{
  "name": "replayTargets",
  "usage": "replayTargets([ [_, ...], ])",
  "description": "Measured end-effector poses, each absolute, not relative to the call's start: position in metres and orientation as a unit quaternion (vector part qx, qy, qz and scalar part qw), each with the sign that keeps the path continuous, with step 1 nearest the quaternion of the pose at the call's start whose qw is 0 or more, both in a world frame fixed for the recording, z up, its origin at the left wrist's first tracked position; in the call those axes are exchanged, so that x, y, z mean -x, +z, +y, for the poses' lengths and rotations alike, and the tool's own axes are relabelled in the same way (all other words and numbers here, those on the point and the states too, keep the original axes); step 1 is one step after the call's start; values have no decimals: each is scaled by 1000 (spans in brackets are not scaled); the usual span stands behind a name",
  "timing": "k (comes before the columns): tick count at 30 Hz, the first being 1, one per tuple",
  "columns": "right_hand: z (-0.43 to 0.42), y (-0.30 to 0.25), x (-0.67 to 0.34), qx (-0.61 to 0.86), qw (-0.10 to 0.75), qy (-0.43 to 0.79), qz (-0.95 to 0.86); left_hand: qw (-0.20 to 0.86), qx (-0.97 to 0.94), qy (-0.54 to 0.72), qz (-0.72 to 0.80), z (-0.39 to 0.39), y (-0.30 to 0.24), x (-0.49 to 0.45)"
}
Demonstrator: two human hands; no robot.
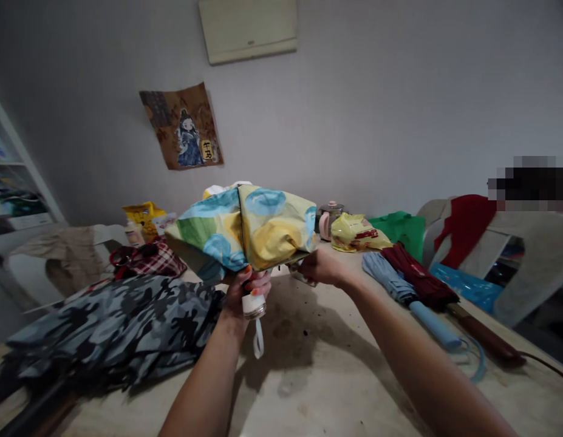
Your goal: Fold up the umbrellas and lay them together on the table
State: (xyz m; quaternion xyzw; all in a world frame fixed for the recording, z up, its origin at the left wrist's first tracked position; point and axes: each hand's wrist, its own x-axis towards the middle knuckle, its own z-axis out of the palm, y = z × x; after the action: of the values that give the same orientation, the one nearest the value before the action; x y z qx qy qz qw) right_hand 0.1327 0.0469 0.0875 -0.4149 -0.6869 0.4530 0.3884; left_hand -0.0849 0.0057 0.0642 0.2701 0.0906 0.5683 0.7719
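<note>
A yellow, green and blue patterned folding umbrella [276, 227] is in the middle of the view, its canopy partly spread and creased. My left hand [251, 285] is wrapped around its short white handle [254, 305], from which a white wrist loop [259, 340] hangs. At the canopy's lower right edge, my right hand [322, 268] is closed with the fingers pinched on the fabric there; the fingertips are partly hidden. To the left of my left hand lies a grey camouflage umbrella [121, 328], loosely gathered on the table [336, 376].
On the right lie a light blue umbrella [390, 279] and a dark red umbrella [422, 279]. Behind them are a yellow snack bag [358, 232], a pink-handled glass pot [331, 218] and a green bag [399, 230]. A plaid cloth [153, 258] lies back left. A person's blurred head shows at far right.
</note>
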Motion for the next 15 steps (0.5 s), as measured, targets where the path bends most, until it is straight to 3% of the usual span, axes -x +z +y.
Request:
replayTargets([
  [4, 44, 72, -118, 349, 366, 591, -628, 790, -288, 529, 113, 2, 63, 83],
  [8, 51, 63, -115, 213, 413, 743, -481, 789, -292, 524, 131, 0, 65, 82],
  [11, 58, 60, -120, 188, 450, 747, -450, 790, -310, 503, 163, 1, 72, 79],
  [15, 58, 59, -115, 212, 488, 687, -495, 703, -371, 530, 296, 9, 73, 68],
])
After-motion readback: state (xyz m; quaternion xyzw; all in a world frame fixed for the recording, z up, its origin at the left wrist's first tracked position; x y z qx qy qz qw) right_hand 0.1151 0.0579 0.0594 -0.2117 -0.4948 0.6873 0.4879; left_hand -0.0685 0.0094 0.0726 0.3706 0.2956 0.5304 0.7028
